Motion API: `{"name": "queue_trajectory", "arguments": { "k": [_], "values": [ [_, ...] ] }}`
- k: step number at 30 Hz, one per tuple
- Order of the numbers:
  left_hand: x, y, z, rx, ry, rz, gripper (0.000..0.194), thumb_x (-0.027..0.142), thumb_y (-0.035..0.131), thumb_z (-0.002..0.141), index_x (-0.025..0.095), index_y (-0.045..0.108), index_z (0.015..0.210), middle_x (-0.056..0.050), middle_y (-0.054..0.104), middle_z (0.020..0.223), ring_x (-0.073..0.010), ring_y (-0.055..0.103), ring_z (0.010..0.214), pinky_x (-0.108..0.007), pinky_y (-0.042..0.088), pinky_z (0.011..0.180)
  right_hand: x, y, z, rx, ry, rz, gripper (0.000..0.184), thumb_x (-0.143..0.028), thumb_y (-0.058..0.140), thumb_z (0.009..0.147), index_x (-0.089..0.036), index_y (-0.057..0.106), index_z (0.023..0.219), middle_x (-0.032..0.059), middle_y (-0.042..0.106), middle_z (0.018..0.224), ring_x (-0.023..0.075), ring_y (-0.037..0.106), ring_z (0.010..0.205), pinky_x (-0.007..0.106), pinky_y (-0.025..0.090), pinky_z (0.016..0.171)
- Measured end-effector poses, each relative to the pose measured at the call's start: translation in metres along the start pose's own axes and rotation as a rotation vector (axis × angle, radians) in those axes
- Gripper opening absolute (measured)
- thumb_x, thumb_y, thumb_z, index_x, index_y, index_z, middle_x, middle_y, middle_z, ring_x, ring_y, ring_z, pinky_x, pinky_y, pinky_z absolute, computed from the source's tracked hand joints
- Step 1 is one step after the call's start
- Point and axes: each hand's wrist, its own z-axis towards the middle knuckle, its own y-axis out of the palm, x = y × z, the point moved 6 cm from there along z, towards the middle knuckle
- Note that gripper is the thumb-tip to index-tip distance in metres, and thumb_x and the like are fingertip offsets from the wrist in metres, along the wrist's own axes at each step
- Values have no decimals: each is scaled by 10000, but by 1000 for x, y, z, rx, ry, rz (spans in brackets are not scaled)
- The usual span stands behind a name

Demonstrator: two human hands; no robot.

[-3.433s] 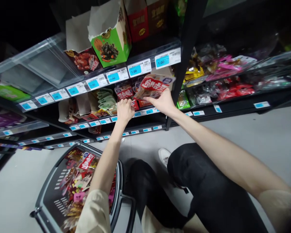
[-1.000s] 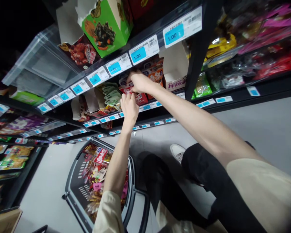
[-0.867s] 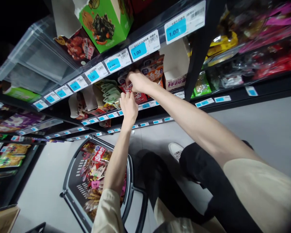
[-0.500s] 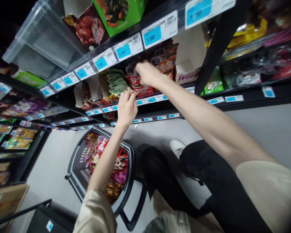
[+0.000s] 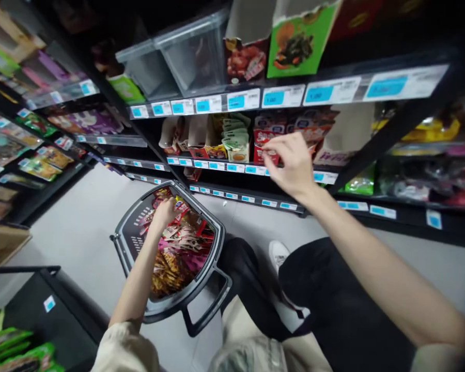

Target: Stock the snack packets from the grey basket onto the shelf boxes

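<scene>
My left hand (image 5: 165,213) reaches into the upper part of a dark shopping basket (image 5: 221,233) on the floor. Its fingers are curled closed among snack packets (image 5: 182,237); what they hold, if anything, is hidden. A red and white packet (image 5: 181,208) lies right beside the fingertips. In front of the lower shelf, my right hand (image 5: 292,160) is raised with bent fingers and a gap to the thumb, nothing visible between them. Just behind it stand red snack packets (image 5: 261,138) in a display box, with green-white packets (image 5: 235,135) to their left.
Price labels line the shelf edge (image 5: 243,99) above my right hand. Clear plastic bins (image 5: 196,54) and a green box (image 5: 300,44) stand on that shelf. The basket's handle (image 5: 207,310) points toward my legs. A dark stand (image 5: 54,305) is at lower left.
My left hand has moved from the shelf down into the basket. My right hand has drawn back from the red packets, its fingers parting. The view has shifted, showing more to the left.
</scene>
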Motion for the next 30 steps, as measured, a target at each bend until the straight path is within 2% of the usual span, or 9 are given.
{"name": "queue_trajectory", "arguments": {
  "k": [6,10,13,16,18,21,24,27,30],
  "values": [
    [-6,3,-16,24,-90,-252,317,192,784,756,71,736,1045,-89,737,847,-244,702,818,-323,525,813,-78,62,-19,-411,-348,113,219,-106,543,988,-165,704,1124,143,737,1143,294,621,1062,432,468,854],
    [23,-23,-31,56,9,-329,166,219,712,796,151,802,918,-46,741,732,-203,665,673,-307,521,730,-92,92,-45,-702,-364,131,223,-173,593,1000,-127,684,1198,163,728,1201,301,625,1105,430,480,895],
    [68,-57,-49,286,211,-551,185,290,667,868,191,818,903,-70,782,880,-217,700,813,-315,543,819,-86,106,-62,-777,-236,192,615,-286,756,926,-130,526,1474,215,583,1495,348,541,1346,497,466,1041],
    [112,-64,-52,366,391,-885,175,341,716,879,198,817,886,-75,770,955,-204,703,908,-293,551,840,-75,111,-67,-746,-32,292,1022,-402,878,811,-178,319,1636,234,350,1685,375,361,1535,562,378,1175],
    [130,-49,-44,395,407,-1171,195,379,802,822,185,800,834,-71,747,932,-188,695,884,-273,551,790,-68,109,-66,-720,107,383,1014,-438,899,774,-198,383,1614,228,410,1654,373,417,1507,542,400,1165],
    [140,4,-26,420,217,-1645,334,447,905,711,183,765,861,-41,714,900,-148,678,798,-252,551,739,-64,104,-66,-813,262,505,477,-366,844,824,-181,726,1248,145,764,1216,310,710,1113,390,535,925],
    [155,68,-19,205,65,-1918,550,481,906,730,269,698,1193,-43,726,1069,-157,715,892,-294,582,839,-56,96,-63,-848,392,519,114,-277,786,833,-173,767,875,29,756,766,206,700,728,286,487,704],
    [163,110,-26,-4,86,-1956,726,500,911,730,327,587,1356,-101,670,1331,-220,720,1102,-334,592,901,-34,83,-58,-602,641,532,97,-283,758,812,-191,728,820,-4,725,743,173,667,711,266,471,694],
    [161,125,-37,-56,193,-1878,735,512,905,735,323,574,1364,-141,629,1407,-263,703,1175,-342,608,877,-17,79,-71,-403,1014,652,149,-288,770,767,-198,652,754,-15,686,739,166,651,718,275,501,695]
  ]
}}
